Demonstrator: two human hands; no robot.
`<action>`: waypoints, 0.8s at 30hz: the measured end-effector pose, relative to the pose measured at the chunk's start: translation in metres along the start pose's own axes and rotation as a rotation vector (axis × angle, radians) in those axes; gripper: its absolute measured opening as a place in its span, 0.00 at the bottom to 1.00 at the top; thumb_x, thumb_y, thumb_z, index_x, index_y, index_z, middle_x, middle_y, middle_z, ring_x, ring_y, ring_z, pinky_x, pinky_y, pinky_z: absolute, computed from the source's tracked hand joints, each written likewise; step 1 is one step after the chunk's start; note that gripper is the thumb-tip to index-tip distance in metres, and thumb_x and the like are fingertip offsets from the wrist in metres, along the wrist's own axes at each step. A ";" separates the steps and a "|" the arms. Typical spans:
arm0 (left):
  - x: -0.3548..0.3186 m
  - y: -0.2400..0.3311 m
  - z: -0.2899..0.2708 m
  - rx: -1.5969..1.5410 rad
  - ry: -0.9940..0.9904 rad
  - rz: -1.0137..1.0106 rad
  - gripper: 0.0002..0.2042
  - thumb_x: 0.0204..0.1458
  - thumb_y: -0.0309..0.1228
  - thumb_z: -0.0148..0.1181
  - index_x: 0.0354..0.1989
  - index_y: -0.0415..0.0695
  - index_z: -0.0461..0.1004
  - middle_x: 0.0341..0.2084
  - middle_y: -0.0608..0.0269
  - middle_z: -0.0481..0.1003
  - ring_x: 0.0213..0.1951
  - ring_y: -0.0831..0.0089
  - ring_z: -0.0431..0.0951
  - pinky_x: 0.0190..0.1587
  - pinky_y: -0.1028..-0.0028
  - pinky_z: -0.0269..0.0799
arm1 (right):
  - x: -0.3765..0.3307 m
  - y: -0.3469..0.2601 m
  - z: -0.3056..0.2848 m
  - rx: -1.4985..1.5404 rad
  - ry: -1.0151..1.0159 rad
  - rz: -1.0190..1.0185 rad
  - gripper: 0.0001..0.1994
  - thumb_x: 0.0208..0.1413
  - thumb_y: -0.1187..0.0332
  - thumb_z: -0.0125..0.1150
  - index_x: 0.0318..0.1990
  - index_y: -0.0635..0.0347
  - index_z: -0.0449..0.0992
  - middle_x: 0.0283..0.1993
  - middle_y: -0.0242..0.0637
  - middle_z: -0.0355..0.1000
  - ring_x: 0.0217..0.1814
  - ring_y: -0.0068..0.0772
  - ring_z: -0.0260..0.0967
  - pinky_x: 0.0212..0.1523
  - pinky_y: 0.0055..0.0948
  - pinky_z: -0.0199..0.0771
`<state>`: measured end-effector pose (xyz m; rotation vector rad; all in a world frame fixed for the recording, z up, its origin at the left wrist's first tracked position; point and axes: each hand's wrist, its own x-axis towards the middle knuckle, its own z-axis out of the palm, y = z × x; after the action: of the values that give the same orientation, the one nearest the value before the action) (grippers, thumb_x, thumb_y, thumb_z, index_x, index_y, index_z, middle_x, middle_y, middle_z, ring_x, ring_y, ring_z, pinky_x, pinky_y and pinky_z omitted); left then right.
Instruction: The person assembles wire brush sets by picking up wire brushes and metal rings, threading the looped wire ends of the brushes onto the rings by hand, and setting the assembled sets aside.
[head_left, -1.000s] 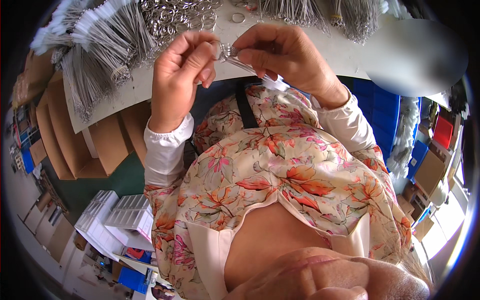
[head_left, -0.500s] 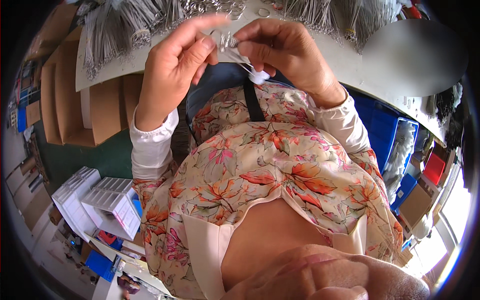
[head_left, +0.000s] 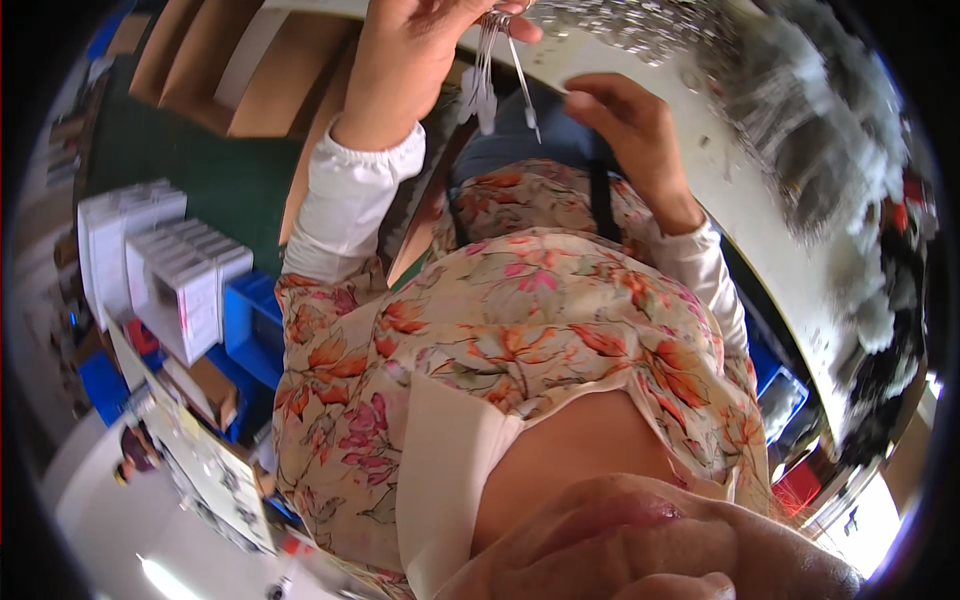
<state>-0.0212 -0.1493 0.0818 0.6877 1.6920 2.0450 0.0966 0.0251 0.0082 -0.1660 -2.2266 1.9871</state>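
Near the top edge, my left hand is closed on a small bunch of thin wire brushes. Their metal stems hang down from the fingers, and whitish tips show at the lower ends of several. One stem hangs apart from the others, slanting to the right. The upper ends are partly hidden by the fingers and cut off by the picture edge. My right hand is to the right and lower, over my lap beside the table edge. Its fingers are loosely bent and apart, holding nothing.
The pale table curves along the right, bearing a heap of metal rings or loops and bundles of wire brushes with fluffy grey-white heads. Cardboard boxes, white drawer units and a blue bin stand at the left.
My hands have moved apart. The left hand has gone up with the wire brushes, while the right has let go and dropped lower. The view has turned, shifting the table rightward.
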 end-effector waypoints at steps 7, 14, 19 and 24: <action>-0.029 -0.070 -0.071 0.660 -0.254 -0.182 0.09 0.57 0.31 0.49 0.30 0.37 0.71 0.25 0.65 0.73 0.26 0.80 0.73 0.31 0.78 0.68 | -0.019 0.026 -0.029 0.050 0.012 0.298 0.09 0.55 0.69 0.57 0.38 0.67 0.75 0.27 0.30 0.72 0.29 0.17 0.68 0.31 0.16 0.68; -0.053 -0.218 -0.079 1.129 -0.453 -0.071 0.03 0.49 0.26 0.51 0.29 0.41 0.69 0.25 0.50 0.72 0.31 0.50 0.73 0.32 0.59 0.67 | -0.033 0.028 -0.031 -0.074 -0.031 0.391 0.08 0.55 0.71 0.57 0.38 0.65 0.76 0.28 0.30 0.73 0.27 0.15 0.68 0.28 0.16 0.68; -0.009 -0.274 -0.152 1.285 -0.462 -0.051 0.09 0.47 0.32 0.54 0.34 0.41 0.72 0.29 0.49 0.74 0.33 0.52 0.75 0.39 0.59 0.70 | -0.028 0.025 -0.023 -0.056 -0.037 0.421 0.07 0.54 0.72 0.57 0.38 0.64 0.76 0.28 0.29 0.73 0.26 0.15 0.67 0.28 0.15 0.69; -0.028 -0.282 -0.120 0.805 -0.261 0.014 0.14 0.48 0.36 0.59 0.41 0.42 0.74 0.34 0.50 0.75 0.39 0.55 0.75 0.43 0.65 0.69 | -0.031 0.015 -0.033 -0.025 -0.068 0.500 0.07 0.54 0.72 0.57 0.39 0.65 0.75 0.29 0.29 0.72 0.28 0.15 0.66 0.29 0.16 0.68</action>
<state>-0.0723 -0.2066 -0.2163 1.1402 2.3190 1.1467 0.1325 0.0536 -0.0040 -0.7337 -2.4324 2.2191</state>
